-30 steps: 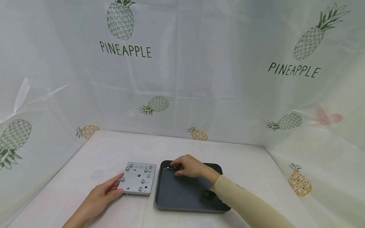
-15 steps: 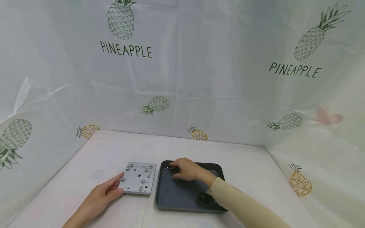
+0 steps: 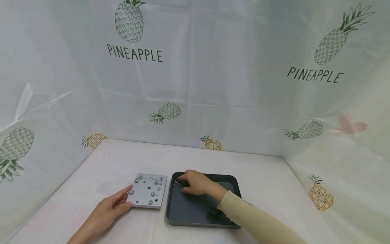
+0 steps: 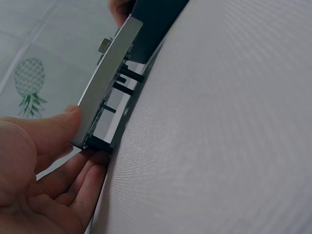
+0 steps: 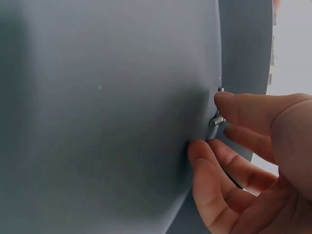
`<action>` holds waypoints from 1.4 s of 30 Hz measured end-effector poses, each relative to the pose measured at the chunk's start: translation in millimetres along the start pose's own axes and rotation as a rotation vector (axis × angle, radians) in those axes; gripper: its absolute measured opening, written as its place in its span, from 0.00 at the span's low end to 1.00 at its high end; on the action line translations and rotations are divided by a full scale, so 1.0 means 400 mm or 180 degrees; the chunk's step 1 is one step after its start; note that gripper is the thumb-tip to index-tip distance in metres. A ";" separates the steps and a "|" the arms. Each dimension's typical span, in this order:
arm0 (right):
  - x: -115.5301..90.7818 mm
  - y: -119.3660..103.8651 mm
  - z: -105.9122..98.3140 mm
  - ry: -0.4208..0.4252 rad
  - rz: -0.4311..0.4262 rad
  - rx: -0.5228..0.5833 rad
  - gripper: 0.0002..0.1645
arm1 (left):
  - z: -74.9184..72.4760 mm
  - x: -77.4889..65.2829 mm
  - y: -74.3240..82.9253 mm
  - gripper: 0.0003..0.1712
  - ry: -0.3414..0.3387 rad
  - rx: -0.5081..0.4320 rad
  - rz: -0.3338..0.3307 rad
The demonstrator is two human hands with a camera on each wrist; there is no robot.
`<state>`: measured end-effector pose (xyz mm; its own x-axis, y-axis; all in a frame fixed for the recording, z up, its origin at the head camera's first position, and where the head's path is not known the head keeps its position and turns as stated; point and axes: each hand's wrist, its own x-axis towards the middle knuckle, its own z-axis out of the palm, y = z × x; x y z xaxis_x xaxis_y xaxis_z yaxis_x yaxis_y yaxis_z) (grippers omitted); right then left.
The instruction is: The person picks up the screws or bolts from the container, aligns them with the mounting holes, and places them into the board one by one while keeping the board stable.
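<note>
The left hand (image 3: 105, 211) holds a square grey metal plate (image 3: 141, 196) by its left edge. In the left wrist view its thumb (image 4: 61, 124) lies against the plate's side and its fingers are beneath. Several screw heads and holes dot the plate's top, and dark screw shanks (image 4: 130, 74) stick out underneath. Over the far left corner of a dark grey tray (image 3: 198, 224) is the right hand (image 3: 196, 182), bent fingers apart from the thumb. A small silver screw (image 5: 219, 120) lies between them by the tray wall, and another thin screw (image 3: 174, 184) lies left of the fingertips.
The tray stands just right of the plate on a white table cover (image 3: 134, 156). A dark object (image 3: 215, 213) shows below the right sleeve (image 3: 256, 217), over the tray. A pineapple-print curtain (image 3: 195, 67) encloses the table at the back and sides.
The right hand has shifted slightly left and toward the body within the tray's far left corner. The dark object below the sleeve moved with the arm. The left hand and plate stayed still.
</note>
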<state>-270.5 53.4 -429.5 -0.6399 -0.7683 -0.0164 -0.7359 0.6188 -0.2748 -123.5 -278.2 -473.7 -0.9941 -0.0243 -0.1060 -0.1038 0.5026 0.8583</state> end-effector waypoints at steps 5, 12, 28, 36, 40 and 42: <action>0.003 -0.010 0.003 0.0016 -0.0004 0.0032 0.22 | 0.001 0.000 -0.001 0.44 0.0004 -0.0035 -0.0022; 0.006 -0.008 0.009 0.0071 -0.0070 0.0054 0.17 | 0.001 -0.003 0.000 0.44 -0.0002 -0.0078 -0.0005; 0.021 0.017 0.028 0.0043 -0.0352 0.0121 0.12 | -0.001 -0.002 -0.003 0.44 -0.0007 -0.0018 -0.0015; 0.024 0.015 0.028 0.0020 -0.0392 0.0122 0.08 | -0.001 -0.005 0.003 0.44 -0.0006 -0.0031 0.0011; 0.023 0.014 0.027 -0.0003 -0.0428 0.0148 0.06 | 0.000 -0.005 0.005 0.44 0.0006 -0.0065 -0.0006; 0.023 0.014 0.026 -0.0019 -0.0441 0.0155 0.06 | 0.000 -0.005 0.004 0.44 0.0011 -0.0053 -0.0005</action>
<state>-278.4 48.1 -441.3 -0.5315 -0.8469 0.0193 -0.8055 0.4982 -0.3210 -121.6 -277.3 -472.1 -0.9940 -0.0280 -0.1058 -0.1060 0.4881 0.8663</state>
